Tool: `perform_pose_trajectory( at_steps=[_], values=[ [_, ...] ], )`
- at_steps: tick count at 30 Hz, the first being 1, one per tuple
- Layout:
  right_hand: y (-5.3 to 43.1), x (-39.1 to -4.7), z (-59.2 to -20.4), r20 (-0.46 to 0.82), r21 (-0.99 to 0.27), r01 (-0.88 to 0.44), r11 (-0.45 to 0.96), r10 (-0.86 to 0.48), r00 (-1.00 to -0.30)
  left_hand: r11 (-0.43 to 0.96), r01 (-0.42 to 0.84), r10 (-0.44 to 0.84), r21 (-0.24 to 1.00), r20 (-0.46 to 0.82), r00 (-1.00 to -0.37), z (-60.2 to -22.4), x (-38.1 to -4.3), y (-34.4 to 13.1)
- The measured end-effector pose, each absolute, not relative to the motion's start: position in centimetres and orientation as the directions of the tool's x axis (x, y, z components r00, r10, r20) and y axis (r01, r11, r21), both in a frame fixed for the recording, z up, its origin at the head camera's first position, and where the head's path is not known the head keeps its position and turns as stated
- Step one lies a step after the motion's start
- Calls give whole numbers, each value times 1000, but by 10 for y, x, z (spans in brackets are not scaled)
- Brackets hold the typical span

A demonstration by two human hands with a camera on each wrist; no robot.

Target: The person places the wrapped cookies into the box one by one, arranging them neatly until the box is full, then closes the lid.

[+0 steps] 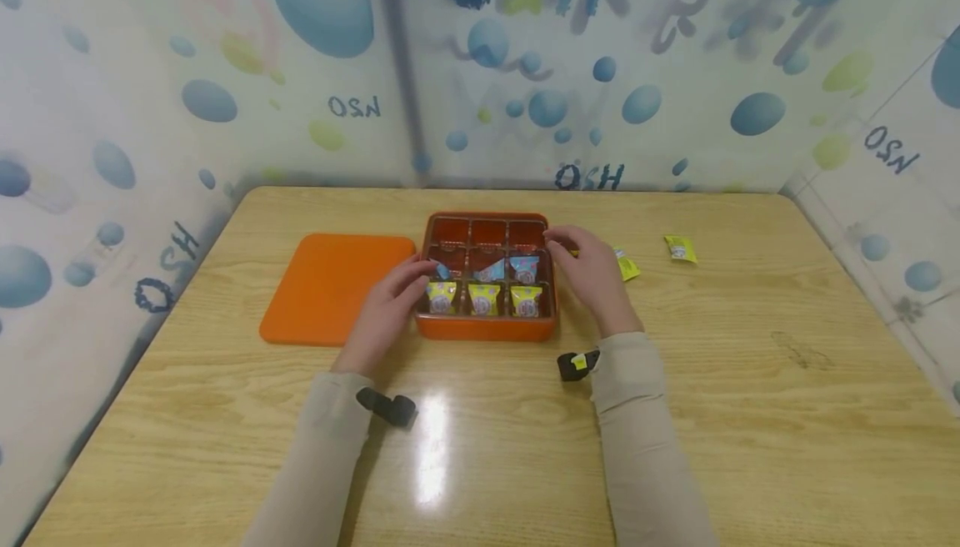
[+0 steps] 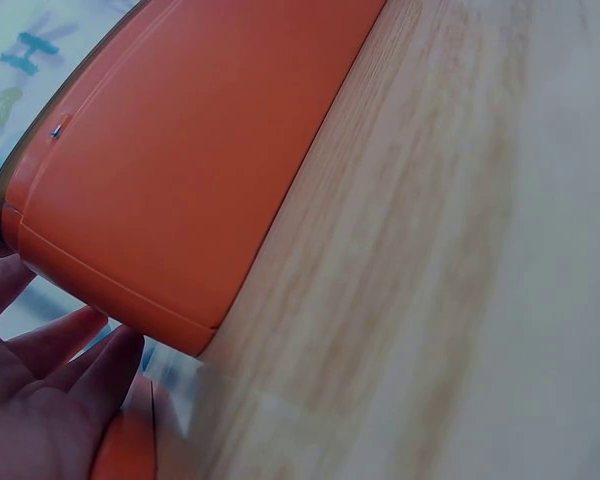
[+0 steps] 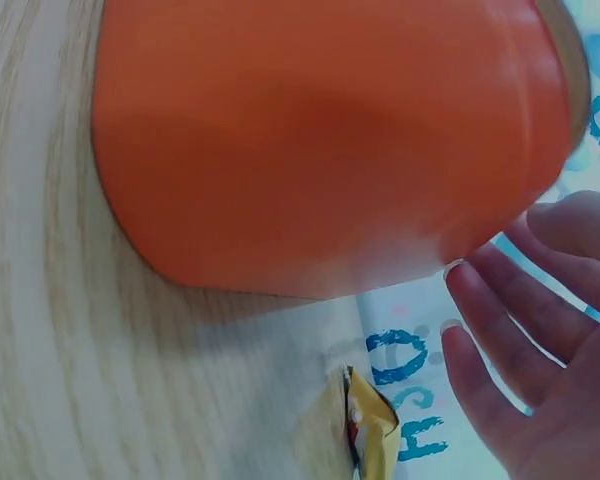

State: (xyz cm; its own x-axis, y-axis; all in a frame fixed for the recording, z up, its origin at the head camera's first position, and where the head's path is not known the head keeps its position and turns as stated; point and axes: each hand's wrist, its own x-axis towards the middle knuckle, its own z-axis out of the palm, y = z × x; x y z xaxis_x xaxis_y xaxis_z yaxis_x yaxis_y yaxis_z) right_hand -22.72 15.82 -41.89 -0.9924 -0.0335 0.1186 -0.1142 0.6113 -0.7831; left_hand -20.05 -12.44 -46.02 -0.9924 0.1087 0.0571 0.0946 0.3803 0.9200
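Observation:
An orange box [image 1: 486, 329] with a clear divided tray stands before me. Its front row holds yellow-wrapped candies [image 1: 483, 300]. Blue-wrapped candies [image 1: 524, 268] lie in the middle row, and the back row shows bare plastic. My left hand [image 1: 388, 301] is at the box's left side, its fingertips over the rim by the left blue candy [image 1: 444, 271]. In the left wrist view, other fingers [image 2: 120, 365] extend loosely along the outer wall. My right hand [image 1: 592, 272] is at the back right corner, fingertips right at the rim; its fingers [image 3: 510, 310] are spread and fairly straight.
An orange lid [image 1: 322, 288] lies flat on the wooden table [image 1: 480, 447], left of the box. Yellow-wrapped candies lie to the right: one packet [image 1: 627, 265] partly behind my right hand, another packet [image 1: 680, 249] farther out. A patterned wall [image 1: 450, 97] borders the table's back edge.

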Motion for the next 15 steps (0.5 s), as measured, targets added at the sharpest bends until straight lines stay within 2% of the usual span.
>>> perform_pose_trajectory(
  at_steps=[8,15],
  values=[
    [166,-230,-427,130,-796,-93,598,20,-991,383,98,114,919,58,-992,-461,-201,-125],
    [180,-234,-434,127,-804,-24,594,134,-983,378,90,109,921,52,-993,-461,-201,-125]
  ],
)
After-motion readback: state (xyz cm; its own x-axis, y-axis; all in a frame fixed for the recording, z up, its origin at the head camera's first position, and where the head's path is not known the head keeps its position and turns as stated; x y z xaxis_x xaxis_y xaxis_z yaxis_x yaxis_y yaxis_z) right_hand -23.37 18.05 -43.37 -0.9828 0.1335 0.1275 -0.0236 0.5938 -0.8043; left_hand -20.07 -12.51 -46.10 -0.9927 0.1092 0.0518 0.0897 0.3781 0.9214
